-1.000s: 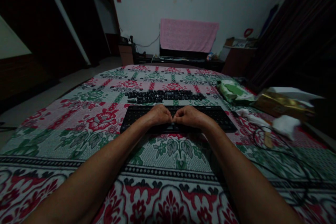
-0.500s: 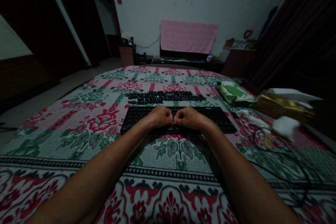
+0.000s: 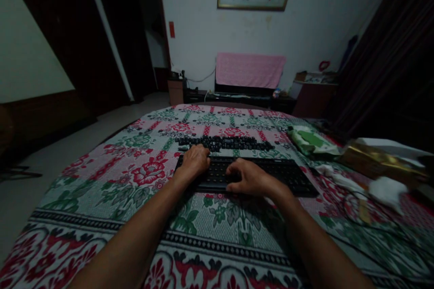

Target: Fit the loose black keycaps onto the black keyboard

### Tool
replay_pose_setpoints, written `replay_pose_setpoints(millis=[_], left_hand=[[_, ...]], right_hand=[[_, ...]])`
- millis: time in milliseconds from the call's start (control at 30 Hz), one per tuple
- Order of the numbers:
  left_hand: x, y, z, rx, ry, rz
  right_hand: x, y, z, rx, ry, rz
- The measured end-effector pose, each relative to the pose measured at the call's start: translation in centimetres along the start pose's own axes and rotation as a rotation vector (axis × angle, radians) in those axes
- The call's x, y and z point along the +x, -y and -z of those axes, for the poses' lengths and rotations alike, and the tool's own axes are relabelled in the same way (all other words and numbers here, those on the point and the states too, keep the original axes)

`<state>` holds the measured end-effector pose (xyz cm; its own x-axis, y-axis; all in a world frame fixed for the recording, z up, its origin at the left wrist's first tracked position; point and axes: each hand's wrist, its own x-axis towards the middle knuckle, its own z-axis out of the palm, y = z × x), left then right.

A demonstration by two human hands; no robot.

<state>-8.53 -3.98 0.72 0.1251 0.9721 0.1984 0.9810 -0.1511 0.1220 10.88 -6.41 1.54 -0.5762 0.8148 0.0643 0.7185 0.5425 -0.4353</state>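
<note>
A black keyboard (image 3: 217, 186) lies flat on the patterned cloth, its key area bare of many caps. Just beyond its far edge, loose black keycaps (image 3: 237, 142) are spread in a long band. My left hand (image 3: 195, 160) is over the keyboard's left part, fingers reaching forward to the near side of the keycaps; its fingers look apart, with the tips partly hidden. Above the keyboard's middle is my right hand (image 3: 249, 178), thumb and curved forefinger apart, with nothing visible between them.
On the right lie a green-and-white packet (image 3: 312, 141), a gold box (image 3: 376, 159), crumpled white tissue (image 3: 388, 193) and a dark cable (image 3: 359, 253). A floral cloth (image 3: 135, 189) covers the table. A pink towel (image 3: 250, 70) hangs at the far wall.
My hands were pinched together over the keyboard's middle; now they are apart. The left has gone left and forward toward the keycaps, and the right has opened. The camera view has tilted up.
</note>
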Motion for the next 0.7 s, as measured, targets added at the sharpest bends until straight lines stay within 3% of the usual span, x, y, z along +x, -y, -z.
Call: replay_pose_setpoints(millis=[133,333,700], left_hand=[[0.1,0.3,-0.4,0.014,0.048,0.043],[0.4,0.6,-0.7,-0.042,0.033,-0.024],[1.2,-0.5,-0.8,-0.123,0.043,0.001]], right_hand=[[-0.1,0.8,-0.6,-0.091,0.029,-0.001],[0.1,1.2,-0.8,-0.179,0.05,0.001],[-0.3,0.1,0.6,-0.133,0.066,-0.011]])
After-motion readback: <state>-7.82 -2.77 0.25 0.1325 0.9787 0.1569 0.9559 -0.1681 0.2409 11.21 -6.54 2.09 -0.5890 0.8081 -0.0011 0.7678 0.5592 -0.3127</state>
